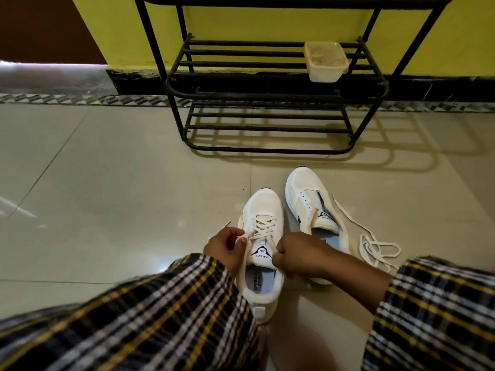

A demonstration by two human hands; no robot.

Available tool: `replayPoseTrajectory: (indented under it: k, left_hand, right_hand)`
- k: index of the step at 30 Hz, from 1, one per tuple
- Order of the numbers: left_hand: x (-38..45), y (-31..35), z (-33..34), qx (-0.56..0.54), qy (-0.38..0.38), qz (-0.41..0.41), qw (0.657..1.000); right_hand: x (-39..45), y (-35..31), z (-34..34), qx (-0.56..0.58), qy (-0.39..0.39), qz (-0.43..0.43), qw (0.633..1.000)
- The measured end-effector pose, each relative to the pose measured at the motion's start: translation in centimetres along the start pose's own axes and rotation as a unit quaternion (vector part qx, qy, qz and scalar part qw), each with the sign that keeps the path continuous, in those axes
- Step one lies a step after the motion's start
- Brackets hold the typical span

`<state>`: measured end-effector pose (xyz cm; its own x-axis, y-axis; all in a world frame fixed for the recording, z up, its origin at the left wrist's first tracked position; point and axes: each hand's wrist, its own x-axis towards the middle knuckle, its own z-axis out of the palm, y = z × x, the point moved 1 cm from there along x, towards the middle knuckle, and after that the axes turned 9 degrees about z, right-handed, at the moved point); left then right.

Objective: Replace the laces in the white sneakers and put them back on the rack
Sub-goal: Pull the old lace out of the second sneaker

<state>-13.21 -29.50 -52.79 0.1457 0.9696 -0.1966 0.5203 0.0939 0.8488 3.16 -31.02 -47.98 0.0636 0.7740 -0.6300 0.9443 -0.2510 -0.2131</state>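
The laced sneaker stands on the floor at lower centre, heel toward the person, so both hands reach its tongue. The left hand and the right hand each pinch one end of its lace with curled fingers, probably to draw it tight. Just right, the second sneaker is unlaced, its loose lace beside it. The rack, upper centre, carries a plastic tub.
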Motion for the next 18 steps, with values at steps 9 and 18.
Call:
replayPoseTrajectory:
  k: [9, 18]
  left_hand:
    - [-0.5, -0.5, 1.7, 0.021, 0.026, 0.071, 0.997]
    - [-0.9, -0.6, 2.9, 0.150, 0.038, 0.090, 0.984]
  right_hand:
    - [0.4, -1.0, 0.9, -0.091, 0.145, -0.118, 0.978]
    - [1.2, -0.8, -0.2, 0.250, 0.080, -0.085, 0.961]
